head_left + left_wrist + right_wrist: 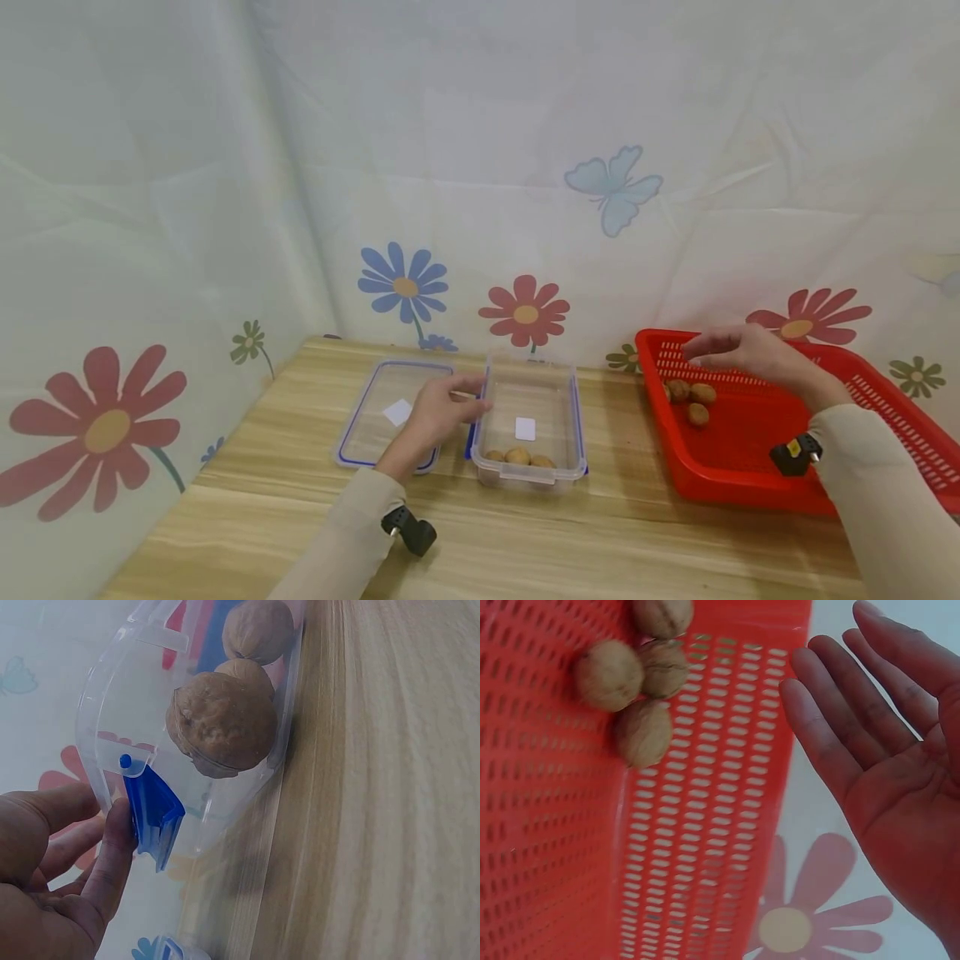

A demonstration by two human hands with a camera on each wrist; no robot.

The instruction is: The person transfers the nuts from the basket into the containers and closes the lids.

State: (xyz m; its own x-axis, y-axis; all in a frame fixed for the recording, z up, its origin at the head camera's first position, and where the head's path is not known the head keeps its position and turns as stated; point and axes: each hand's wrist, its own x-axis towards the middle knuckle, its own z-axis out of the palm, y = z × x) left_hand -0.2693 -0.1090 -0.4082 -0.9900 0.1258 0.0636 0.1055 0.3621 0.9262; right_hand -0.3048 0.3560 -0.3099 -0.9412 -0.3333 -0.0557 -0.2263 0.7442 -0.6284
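A clear plastic storage box with blue latches stands on the table, holding walnuts along its near end. My left hand is at the box's left rim, thumb and fingertips pinching the side beside a blue latch that hangs down. To the right, several walnuts lie together in the left part of a red plastic basket. Over the back of that basket hovers my right hand, fingers extended and slightly bent, nothing in it; its palm faces the right wrist view.
The box's clear lid, with a blue seal and a white label, lies flat left of the box. Behind the wooden table hangs a pale curtain printed with flowers and a butterfly. Another curtain side closes off the left.
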